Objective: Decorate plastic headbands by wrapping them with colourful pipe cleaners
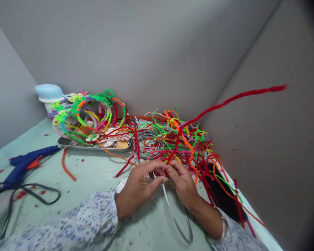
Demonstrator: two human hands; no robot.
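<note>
My left hand (143, 186) and my right hand (183, 183) meet at the middle of the table, fingertips touching. Between them they pinch a red pipe cleaner (206, 111), whose long free end rises to the upper right. A thin grey metal band (176, 223) hangs from my fingers in a loop toward the table's front; its upper part is hidden by the fingers. My left thumb and forefinger close on the band near its end. The right fingers press around the red pipe cleaner just beside it.
Behind my hands lie a coil of wire (146, 134) and a tangle of colourful pipe cleaners (196, 139). A metal tray (115, 149) holds shells and fuzzy rings (81, 111). At left are a blue glue gun (22, 167) with a black cord and a blue-lidded container (49, 92).
</note>
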